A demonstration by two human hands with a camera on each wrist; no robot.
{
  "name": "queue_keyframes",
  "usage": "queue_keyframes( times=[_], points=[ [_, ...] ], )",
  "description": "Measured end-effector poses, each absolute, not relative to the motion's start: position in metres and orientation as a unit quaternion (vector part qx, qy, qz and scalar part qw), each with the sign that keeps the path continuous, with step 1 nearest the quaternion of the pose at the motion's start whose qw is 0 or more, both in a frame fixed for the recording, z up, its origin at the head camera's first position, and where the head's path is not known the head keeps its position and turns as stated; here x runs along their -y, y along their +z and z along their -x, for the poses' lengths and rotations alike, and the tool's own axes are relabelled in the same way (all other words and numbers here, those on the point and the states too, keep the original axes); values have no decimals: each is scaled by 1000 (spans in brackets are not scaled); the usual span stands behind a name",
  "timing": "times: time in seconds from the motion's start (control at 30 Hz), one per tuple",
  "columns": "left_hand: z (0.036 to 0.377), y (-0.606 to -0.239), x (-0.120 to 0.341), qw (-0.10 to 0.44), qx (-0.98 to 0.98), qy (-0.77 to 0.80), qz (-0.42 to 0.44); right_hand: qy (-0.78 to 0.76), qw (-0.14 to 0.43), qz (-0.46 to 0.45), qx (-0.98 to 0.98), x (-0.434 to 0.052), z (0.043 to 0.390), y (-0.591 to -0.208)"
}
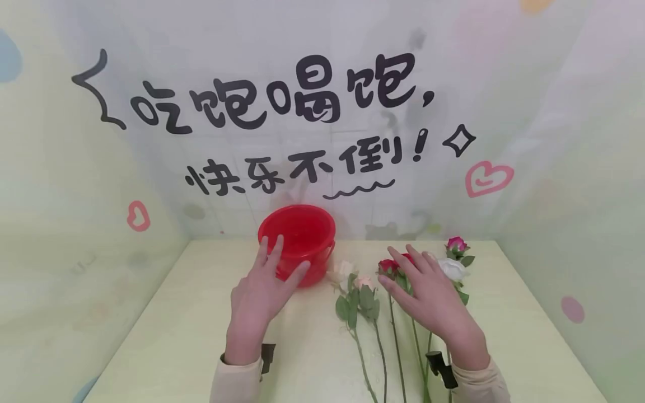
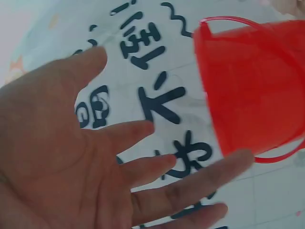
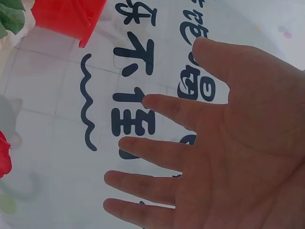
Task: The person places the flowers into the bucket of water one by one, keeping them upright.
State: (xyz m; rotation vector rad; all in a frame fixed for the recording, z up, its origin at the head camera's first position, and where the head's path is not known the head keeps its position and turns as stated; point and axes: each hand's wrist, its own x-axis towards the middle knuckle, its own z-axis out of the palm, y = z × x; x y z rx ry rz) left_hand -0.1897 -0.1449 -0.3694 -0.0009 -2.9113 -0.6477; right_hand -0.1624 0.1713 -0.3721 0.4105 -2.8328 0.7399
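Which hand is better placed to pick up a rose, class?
Probably the right hand: it hovers open directly over the roses, whereas the left hand is open by the red bucket.

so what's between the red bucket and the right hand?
Head view: the pale cream and pink rose heads lie between the red bucket and the right hand, stems running toward the camera. The red roses sit at that hand's fingertips.
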Motion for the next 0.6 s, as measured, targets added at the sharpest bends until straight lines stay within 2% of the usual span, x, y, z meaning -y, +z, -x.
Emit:
queue_keyframes(
  times=[0.27,0.6],
  points=[
    [220,-398,152,112,964,-240,-30,274,56,-151,948,-170,173,-387],
    [235,-414,152,102,963,-243,-50,277,27,-154,948,-162,187,-400]
  ],
)
